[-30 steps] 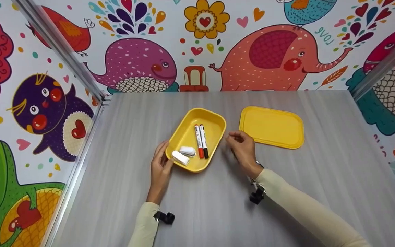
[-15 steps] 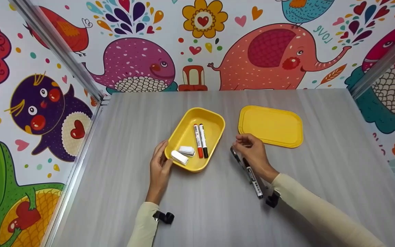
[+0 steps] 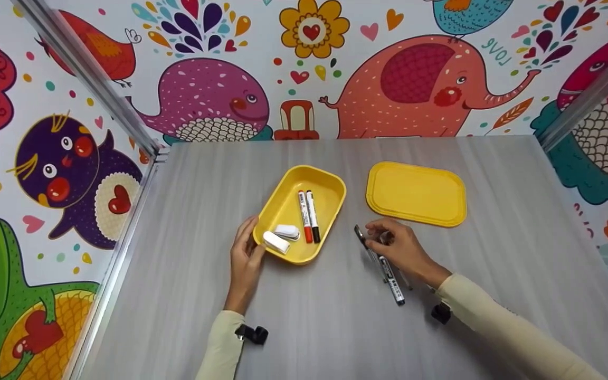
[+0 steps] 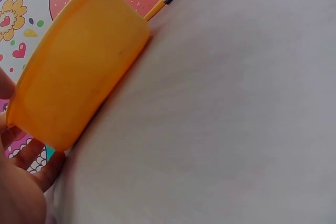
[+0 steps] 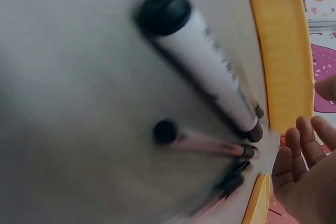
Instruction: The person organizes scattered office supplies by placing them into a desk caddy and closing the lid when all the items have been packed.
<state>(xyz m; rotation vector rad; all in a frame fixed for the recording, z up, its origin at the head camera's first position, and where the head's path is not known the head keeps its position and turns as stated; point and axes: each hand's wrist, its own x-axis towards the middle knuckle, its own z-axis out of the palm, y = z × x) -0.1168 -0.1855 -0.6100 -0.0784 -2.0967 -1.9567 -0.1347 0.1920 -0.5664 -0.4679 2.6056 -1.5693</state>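
Lying just beside the right hand [image 3: 400, 245]: a black-capped marker [image 3: 392, 282]

Grey tabletop [image 3: 188, 211] spreads around it, the back edge well off; slim pens [image 3: 372, 252] lie alongside. The right hand is relaxed, holding nothing — the left hand [image 3: 246, 258] grips the corner of a yellow box [image 3: 285, 203] with two whiteboard markers [image 3: 305, 218] and two white objects [image 3: 276, 242] inside. Beyond: a yellow lid [image 3: 417, 192].

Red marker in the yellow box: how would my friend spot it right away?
On the grey table, find the deep yellow box that the left hand holds. Inside, look for the red marker, lying beside the black marker. Both have slim white bodies, but only yours has a red cap, not a black one.
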